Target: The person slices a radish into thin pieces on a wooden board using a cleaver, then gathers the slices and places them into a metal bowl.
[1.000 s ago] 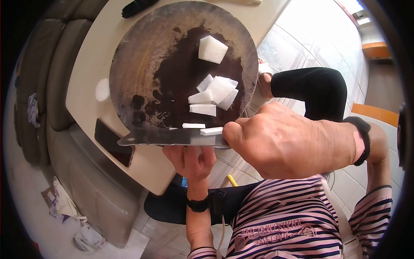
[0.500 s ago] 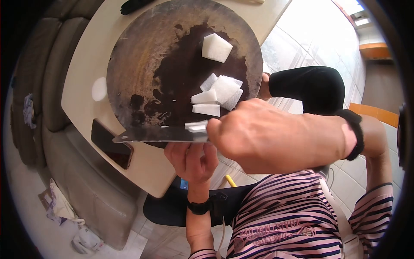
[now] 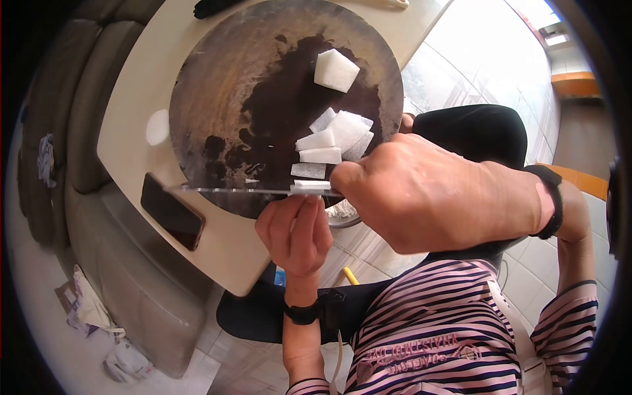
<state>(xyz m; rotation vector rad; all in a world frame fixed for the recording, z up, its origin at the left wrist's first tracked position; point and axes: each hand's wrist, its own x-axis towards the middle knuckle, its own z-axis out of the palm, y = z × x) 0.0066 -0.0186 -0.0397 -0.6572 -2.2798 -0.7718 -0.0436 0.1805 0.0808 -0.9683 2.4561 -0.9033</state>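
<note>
My right hand (image 3: 428,191) is closed around the handle end of a kitchen knife (image 3: 230,191), whose blade shows almost edge-on across the near part of a round, dark wooden chopping board (image 3: 207,85). Just behind the blade, my left hand (image 3: 294,234) has its fingers bent together, the tips at a white vegetable piece (image 3: 311,184) partly hidden by the knife. Beyond the blade lie a thin white slice (image 3: 308,170) and several overlapping cut slices (image 3: 345,131). A thicker white chunk (image 3: 336,70) sits alone farther back on the wet board.
A phone (image 3: 172,212) lies on the pale table (image 3: 125,118) left of the board. Below the board's near edge, a metal bowl (image 3: 343,214) shows partly, with pale contents. A grey sofa (image 3: 138,263) stands along the left; my black-clad knee (image 3: 471,135) is at right.
The knife has turned from showing its flat side to nearly edge-on and shifted slightly up. One more slice lies apart beyond the blade. My left hand has moved up a little; the bowl shows now.
</note>
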